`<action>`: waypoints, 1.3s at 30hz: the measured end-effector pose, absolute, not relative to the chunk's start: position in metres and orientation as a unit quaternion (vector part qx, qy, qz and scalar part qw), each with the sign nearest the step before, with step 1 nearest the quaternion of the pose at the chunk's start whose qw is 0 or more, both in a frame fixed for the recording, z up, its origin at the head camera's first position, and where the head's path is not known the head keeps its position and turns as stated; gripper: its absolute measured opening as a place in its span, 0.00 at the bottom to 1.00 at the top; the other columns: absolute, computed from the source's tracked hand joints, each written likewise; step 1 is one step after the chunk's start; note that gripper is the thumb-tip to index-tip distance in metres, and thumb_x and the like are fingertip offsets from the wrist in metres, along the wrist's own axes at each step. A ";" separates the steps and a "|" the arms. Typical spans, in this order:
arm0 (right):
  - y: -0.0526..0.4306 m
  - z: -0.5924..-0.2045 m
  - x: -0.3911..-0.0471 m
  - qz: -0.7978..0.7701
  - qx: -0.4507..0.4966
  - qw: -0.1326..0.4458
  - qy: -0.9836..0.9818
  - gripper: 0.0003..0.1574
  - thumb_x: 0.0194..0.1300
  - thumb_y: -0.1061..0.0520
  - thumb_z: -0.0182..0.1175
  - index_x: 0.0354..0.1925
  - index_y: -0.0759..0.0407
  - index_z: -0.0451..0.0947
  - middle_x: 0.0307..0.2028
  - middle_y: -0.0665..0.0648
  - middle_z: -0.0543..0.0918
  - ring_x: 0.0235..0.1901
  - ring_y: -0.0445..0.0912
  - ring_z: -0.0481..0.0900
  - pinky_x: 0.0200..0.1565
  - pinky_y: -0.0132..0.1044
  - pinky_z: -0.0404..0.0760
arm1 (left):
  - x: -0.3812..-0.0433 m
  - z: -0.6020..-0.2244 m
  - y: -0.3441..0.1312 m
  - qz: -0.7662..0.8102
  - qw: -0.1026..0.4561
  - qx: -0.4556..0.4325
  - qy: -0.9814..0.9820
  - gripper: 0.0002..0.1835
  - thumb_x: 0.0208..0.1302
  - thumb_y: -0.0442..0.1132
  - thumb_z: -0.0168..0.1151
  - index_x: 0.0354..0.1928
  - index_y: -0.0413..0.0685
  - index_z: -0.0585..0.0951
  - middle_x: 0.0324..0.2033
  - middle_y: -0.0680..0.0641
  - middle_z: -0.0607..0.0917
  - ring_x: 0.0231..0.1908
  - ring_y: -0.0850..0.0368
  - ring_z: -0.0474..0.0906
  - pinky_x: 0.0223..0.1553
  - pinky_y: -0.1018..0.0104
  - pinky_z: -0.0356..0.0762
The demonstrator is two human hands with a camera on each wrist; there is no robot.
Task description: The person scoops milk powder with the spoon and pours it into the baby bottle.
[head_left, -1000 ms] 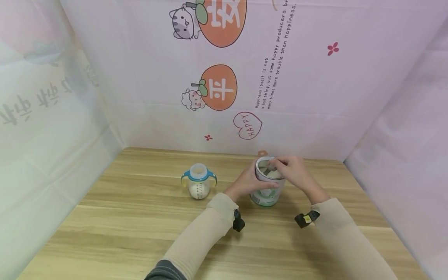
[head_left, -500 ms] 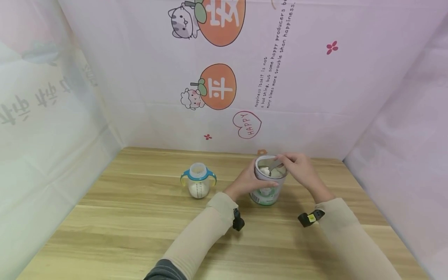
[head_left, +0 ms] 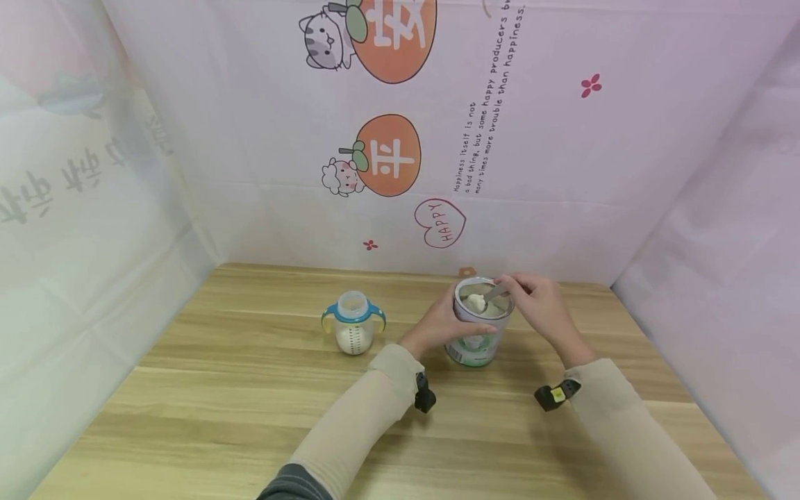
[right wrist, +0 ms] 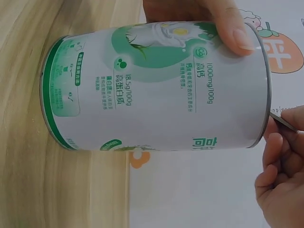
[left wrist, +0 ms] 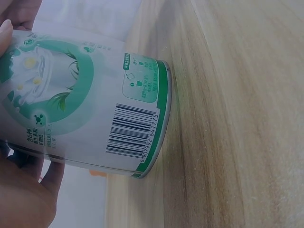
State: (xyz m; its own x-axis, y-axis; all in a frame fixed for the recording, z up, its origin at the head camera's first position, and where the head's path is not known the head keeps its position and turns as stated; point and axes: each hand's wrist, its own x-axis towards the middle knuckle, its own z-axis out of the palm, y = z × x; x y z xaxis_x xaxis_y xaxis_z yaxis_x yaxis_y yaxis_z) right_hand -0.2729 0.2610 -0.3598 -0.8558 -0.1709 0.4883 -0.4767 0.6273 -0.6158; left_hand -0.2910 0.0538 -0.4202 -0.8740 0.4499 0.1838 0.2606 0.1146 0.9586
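My left hand [head_left: 440, 323] grips a white and green milk powder can [head_left: 478, 344] around its upper side, with the thumb across the front. The can stands on the wooden table, its top uncovered. In the right wrist view, the can's printed label [right wrist: 156, 90] fills much of the frame. Pinched in my right hand [head_left: 539, 305] is a metal spoon [head_left: 496, 292], which slants down into the can's mouth. Pale powder [head_left: 476, 302] is heaped on its bowl, inside the rim. My right fingers [right wrist: 273, 152] sit right by the rim, around the spoon's handle.
Left of the can stands a baby bottle [head_left: 354, 337] without a cap, with a blue collar, two side handles and white powder inside. The wooden table [head_left: 250, 389] meets a printed cloth backdrop [head_left: 300, 229] behind, with cloth walls at both sides.
My right hand has drawn up and slightly right, lifting the spoon so its heaped bowl now shows in the can's mouth. My left hand keeps its grip on the can.
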 end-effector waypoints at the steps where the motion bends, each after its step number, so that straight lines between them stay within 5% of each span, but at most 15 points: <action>1: 0.261 -0.360 -0.273 0.389 0.185 0.199 -0.881 0.22 0.77 0.48 0.55 0.45 0.63 0.87 0.33 0.61 0.87 0.18 0.46 0.67 0.20 0.34 0.66 | -0.291 -0.420 0.054 0.619 0.077 0.238 0.744 0.50 0.51 0.51 0.81 0.72 0.68 0.60 0.60 0.61 0.74 0.57 0.63 0.73 0.60 0.56 0.70; 16: 0.266 -0.364 -0.273 0.419 0.132 0.178 -0.880 0.27 0.77 0.43 0.53 0.46 0.63 0.87 0.38 0.60 0.88 0.39 0.52 0.80 0.39 0.35 0.75 | -0.292 -0.422 0.055 0.622 0.072 0.244 0.740 0.50 0.51 0.48 0.81 0.72 0.68 0.60 0.61 0.61 0.74 0.58 0.64 0.73 0.60 0.57 0.70; 23: 0.265 -0.363 -0.270 0.397 0.137 0.204 -0.884 0.24 0.77 0.45 0.54 0.44 0.62 0.87 0.35 0.59 0.88 0.27 0.49 0.73 0.25 0.33 0.70 | -0.291 -0.422 0.054 0.626 0.072 0.247 0.736 0.50 0.52 0.48 0.81 0.73 0.66 0.60 0.60 0.60 0.74 0.57 0.63 0.73 0.60 0.57 0.71; 39: 0.265 -0.364 -0.270 0.405 0.134 0.216 -0.878 0.23 0.77 0.47 0.54 0.43 0.63 0.88 0.37 0.60 0.88 0.27 0.47 0.74 0.25 0.31 0.71 | -0.293 -0.423 0.054 0.624 0.070 0.246 0.738 0.50 0.51 0.48 0.81 0.73 0.67 0.60 0.60 0.61 0.74 0.57 0.64 0.73 0.59 0.57 0.71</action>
State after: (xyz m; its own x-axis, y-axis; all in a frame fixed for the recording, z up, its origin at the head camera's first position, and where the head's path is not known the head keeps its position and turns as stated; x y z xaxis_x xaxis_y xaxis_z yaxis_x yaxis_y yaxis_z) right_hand -0.2697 0.2648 -0.3644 -0.8711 -0.0606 0.4873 -0.4100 0.6359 -0.6539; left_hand -0.2926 0.0542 -0.4232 -0.8692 0.4502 0.2045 0.2766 0.0998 0.9558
